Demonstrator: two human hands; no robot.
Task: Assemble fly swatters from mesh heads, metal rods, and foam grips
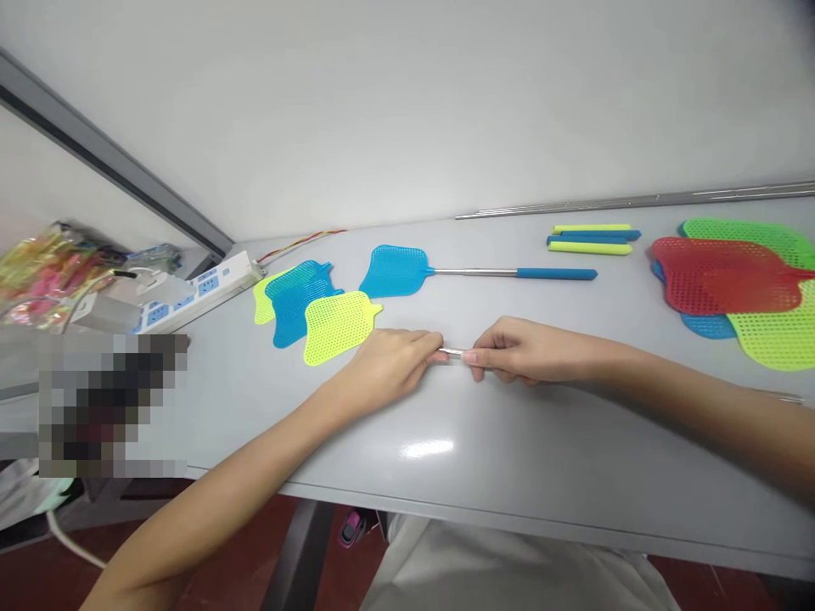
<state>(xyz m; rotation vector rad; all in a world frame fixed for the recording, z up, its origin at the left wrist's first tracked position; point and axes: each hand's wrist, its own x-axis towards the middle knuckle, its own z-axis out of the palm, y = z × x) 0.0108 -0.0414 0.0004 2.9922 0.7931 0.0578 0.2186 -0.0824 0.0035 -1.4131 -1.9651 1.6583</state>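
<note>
Both of my hands are closed on a thin silvery metal rod [453, 352], a short stretch of which shows between them. My left hand [407, 355] pinches it from the left, its fingertips covering that end. From the right, my right hand [517, 350] grips it between thumb and fingers. Just beyond my left hand lie a yellow fly swatter head [337, 327] and blue swatter heads [294, 301]. A whole blue fly swatter [395, 271] with a metal shaft and blue handle [555, 274] rests farther back.
Yellow and blue handle sleeves [589, 248] lie at back right. Red, green, blue and yellow swatter heads [729, 276] are piled at far right. Long metal rods [637, 202] run along the wall. A power strip [207, 288] sits at left, near plastic-wrapped items [54, 271].
</note>
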